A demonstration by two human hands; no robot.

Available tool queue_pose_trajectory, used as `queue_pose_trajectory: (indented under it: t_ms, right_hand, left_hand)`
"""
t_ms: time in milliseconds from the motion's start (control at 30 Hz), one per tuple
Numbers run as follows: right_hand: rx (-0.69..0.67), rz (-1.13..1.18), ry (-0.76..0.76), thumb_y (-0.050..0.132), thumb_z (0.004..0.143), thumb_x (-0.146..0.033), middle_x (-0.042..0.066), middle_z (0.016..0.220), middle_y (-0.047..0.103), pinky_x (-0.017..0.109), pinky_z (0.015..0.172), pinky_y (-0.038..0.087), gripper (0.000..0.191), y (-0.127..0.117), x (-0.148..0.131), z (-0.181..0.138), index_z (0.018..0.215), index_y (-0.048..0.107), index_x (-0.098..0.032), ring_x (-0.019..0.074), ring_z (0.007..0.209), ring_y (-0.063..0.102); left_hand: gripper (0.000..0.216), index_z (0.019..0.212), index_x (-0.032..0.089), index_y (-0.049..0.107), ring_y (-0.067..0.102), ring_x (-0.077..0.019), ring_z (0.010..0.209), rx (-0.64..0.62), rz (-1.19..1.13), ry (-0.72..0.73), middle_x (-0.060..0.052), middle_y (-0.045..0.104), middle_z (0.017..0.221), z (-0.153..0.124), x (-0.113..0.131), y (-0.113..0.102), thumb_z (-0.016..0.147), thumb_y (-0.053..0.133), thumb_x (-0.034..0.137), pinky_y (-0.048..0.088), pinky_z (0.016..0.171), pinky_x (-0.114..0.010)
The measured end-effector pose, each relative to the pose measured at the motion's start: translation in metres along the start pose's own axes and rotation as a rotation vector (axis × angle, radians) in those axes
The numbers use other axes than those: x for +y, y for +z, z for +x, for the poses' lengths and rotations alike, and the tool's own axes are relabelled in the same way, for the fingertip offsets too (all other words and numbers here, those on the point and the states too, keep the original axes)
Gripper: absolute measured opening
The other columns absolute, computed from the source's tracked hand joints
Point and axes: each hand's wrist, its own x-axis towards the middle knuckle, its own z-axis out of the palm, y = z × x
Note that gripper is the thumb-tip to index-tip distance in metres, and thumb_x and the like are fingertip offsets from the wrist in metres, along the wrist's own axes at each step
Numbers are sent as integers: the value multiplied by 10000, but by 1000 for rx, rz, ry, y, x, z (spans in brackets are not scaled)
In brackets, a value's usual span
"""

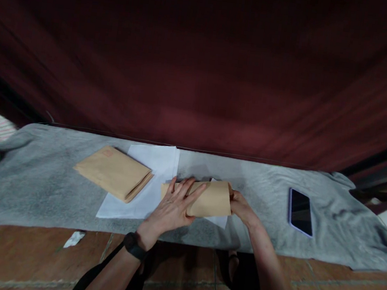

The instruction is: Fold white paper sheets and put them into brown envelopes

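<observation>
A brown paper envelope [213, 200] bulges in front of me, its wider end turned to the right. My left hand [176, 204] grips its left part, fingers apart across the top and thumb along the near edge. At the right end, my right hand [241, 206] reaches to the envelope's mouth; its fingers are hidden by the paper. White paper [218, 221] shows beneath the envelope. To the left lies a stack of folded brown envelopes [114, 173], partly over white sheets [158, 159].
The grey cloth [44, 178] covers a long, narrow bench. A phone [301, 212] in a purple case lies to the right. Behind the bench hangs a dark red curtain [193, 93]. A crumpled white tissue [74, 239] is on the tiled floor [38, 257].
</observation>
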Motion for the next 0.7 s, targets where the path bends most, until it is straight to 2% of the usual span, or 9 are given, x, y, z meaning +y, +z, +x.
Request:
queue_pose_trajectory:
  t_ms: [100,167,233,300,400,467,500,567,700]
  right_hand:
    - [-35,-18,-25,742,608,-276,-24,722,757,332,663,543,214,-3,5,1,814,760,-221,210,669,681]
    - [-57,-54,-45,717,632,-273,-19,744,760,337,676,547,232,-6,9,2,852,760,-213,213,687,684]
    - [-18,-119,-86,694,655,-263,-4,787,765,349,705,554,254,-10,13,4,896,756,-216,226,747,688]
    - [136,-232,-177,685,663,-248,19,864,768,364,757,554,294,-14,14,4,950,747,-224,233,813,683]
    - [457,-383,-348,688,700,-274,52,954,743,370,806,542,296,-20,11,2,989,721,-220,227,868,668]
    - [558,-360,-400,676,763,-335,44,917,724,349,762,544,234,-22,7,-2,964,701,-217,200,802,657]
    - [558,-315,-398,667,794,-367,33,885,718,334,727,544,213,-23,5,-5,945,695,-219,183,748,648]
    - [476,-213,-339,667,828,-417,21,856,721,316,700,548,222,-24,3,-12,926,704,-221,162,693,644]
    - [217,-49,-107,789,761,-442,41,987,762,327,829,568,315,-28,3,-25,991,759,-229,203,885,710]
  left_hand:
    - [1104,1614,336,155,282,-380,1494,-17,3,14,-156,252,1650,0,-1,6,733,800,498,82,1217,-635]
    - [1089,1614,338,156,278,-383,1495,-22,24,19,-156,248,1653,0,-1,7,744,798,469,90,1217,-626]
    - [1062,1615,330,159,304,-377,1483,-24,50,21,-160,282,1638,0,0,7,765,791,414,99,1222,-603]
    - [1048,1616,321,157,327,-375,1469,-25,70,22,-162,315,1622,1,3,5,779,783,389,105,1223,-588]
    - [1046,1620,298,132,333,-373,1466,-34,103,11,-170,334,1612,2,6,3,798,772,392,108,1220,-584]
    - [1060,1623,274,97,325,-365,1473,-45,128,-1,-182,339,1607,3,8,3,809,764,404,111,1219,-580]
    - [1069,1624,265,80,322,-360,1475,-49,139,-8,-185,338,1607,4,9,3,813,761,413,112,1220,-576]
    - [1087,1625,256,56,320,-357,1475,-46,153,-22,-184,333,1610,3,10,4,814,759,431,111,1220,-572]
    - [1096,1623,259,56,333,-355,1463,-43,144,-17,-171,359,1593,2,11,7,806,769,414,112,1220,-561]
